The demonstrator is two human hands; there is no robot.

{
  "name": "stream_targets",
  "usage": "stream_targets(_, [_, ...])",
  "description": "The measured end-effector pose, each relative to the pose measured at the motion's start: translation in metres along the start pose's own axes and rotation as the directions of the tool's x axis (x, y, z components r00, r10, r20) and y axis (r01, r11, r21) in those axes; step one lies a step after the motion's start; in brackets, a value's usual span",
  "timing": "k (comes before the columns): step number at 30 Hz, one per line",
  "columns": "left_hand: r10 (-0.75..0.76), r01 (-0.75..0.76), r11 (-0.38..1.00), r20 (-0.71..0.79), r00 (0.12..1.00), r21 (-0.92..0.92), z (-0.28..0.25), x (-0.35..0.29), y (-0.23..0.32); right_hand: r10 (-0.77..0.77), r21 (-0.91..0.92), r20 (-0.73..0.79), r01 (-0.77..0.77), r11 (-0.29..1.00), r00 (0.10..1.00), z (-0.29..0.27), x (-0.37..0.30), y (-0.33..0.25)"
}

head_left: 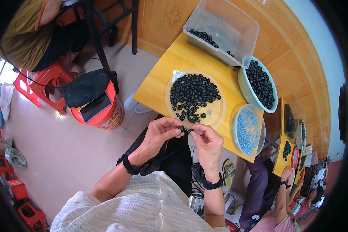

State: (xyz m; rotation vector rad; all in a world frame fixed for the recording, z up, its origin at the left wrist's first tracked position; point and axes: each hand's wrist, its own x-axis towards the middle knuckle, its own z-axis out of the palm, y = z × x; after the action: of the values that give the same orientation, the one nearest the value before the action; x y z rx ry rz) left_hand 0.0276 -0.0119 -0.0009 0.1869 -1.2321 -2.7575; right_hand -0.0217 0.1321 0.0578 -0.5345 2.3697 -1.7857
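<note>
Both my hands meet over my lap, just in front of the table's near edge. My left hand [157,136] pinches a small round black part [181,128] between thumb and fingertips. Close beside it, my right hand [208,146] pinches another small black piece [190,131], mostly covered by the fingers. Whether the two pieces touch, I cannot tell. Just beyond my hands, a round shallow clear tray [219,113] carries a heap of small black ring-like parts [193,91]. A few tiny pale blue pieces [209,113] lie on the tray near the black parts.
On the yellow table [154,83] stand a clear bin [236,27], a pale green basin [243,91] of black parts, and a clear bowl [236,135] of light blue pieces. Left is a red bucket [112,112] with a phone [96,107]. Other people sit left and right.
</note>
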Motion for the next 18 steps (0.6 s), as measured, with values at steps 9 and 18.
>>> stream_targets(9, [0.014,-0.016,0.998,0.042,0.999,0.060,-0.002,-0.001,0.002,-0.285,-0.273,0.019,0.279,0.921,0.958,0.012,0.004,-0.016])
stream_targets(18, [0.043,-0.048,0.992,0.038,0.998,0.115,0.000,-0.003,-0.002,-0.325,-0.509,0.108,0.333,0.794,0.940,0.018,0.000,-0.018])
